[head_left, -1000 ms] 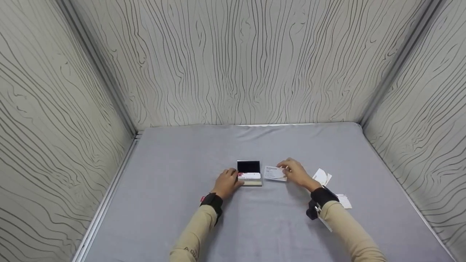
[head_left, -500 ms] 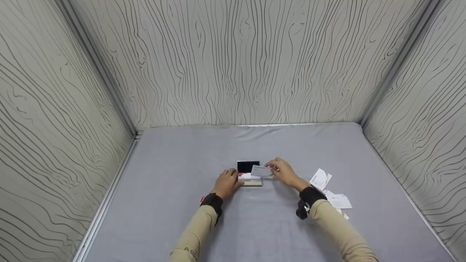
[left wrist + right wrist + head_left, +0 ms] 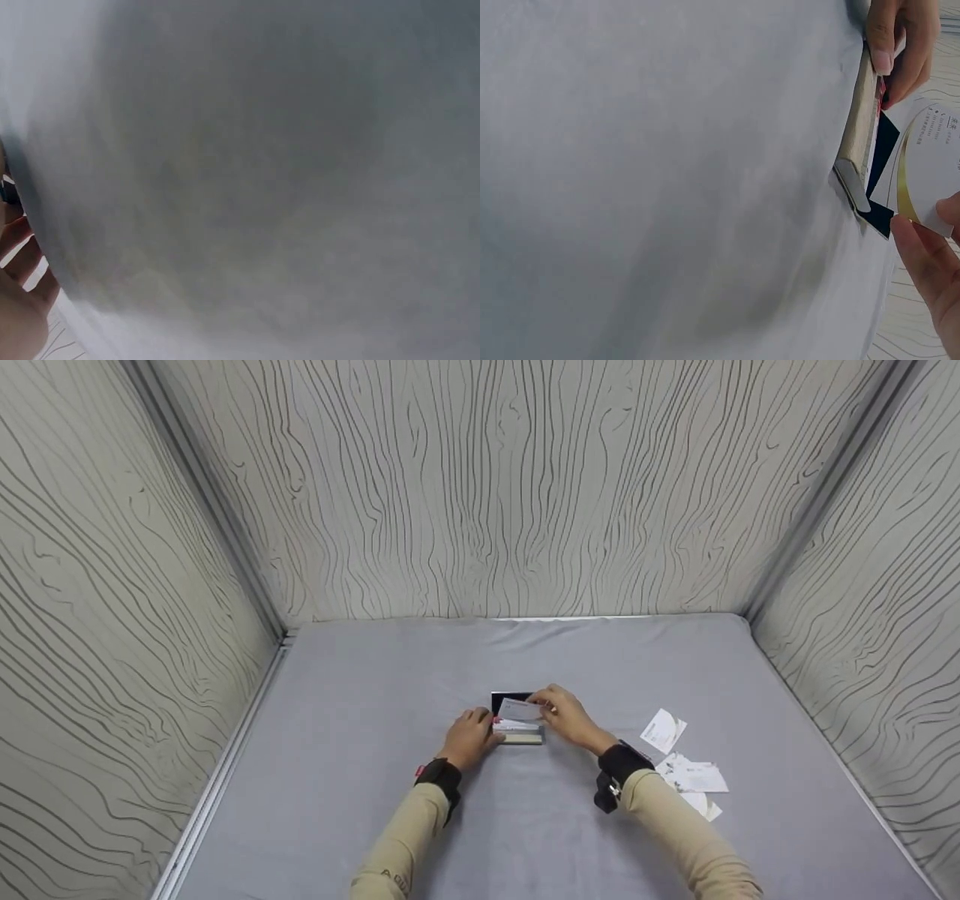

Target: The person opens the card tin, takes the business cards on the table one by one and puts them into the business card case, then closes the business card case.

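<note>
A business card case (image 3: 523,739) stands open on the grey cloth, its dark lid raised at the back and cards inside. My left hand (image 3: 468,739) holds the case by its left end, thumb at the front and fingers behind. My right hand (image 3: 571,721) pinches a white business card (image 3: 517,709) by its right end. That card is tilted over the case's opening, in front of the lid. In the right wrist view the card (image 3: 934,161) shows a gold curved stripe and small print. The left wrist view catches only part of the left hand (image 3: 22,262) at its edge.
Right of my right forearm, several loose cards (image 3: 694,776) lie overlapping on the cloth (image 3: 360,697). One card (image 3: 663,730) lies apart, just behind them. Panels (image 3: 480,510) with a wood-line pattern enclose the table at the back and sides.
My right hand has carried the card leftward, from beside the case to over its opening. The left hand has stayed on the case. More of the loose cards have come into sight.
</note>
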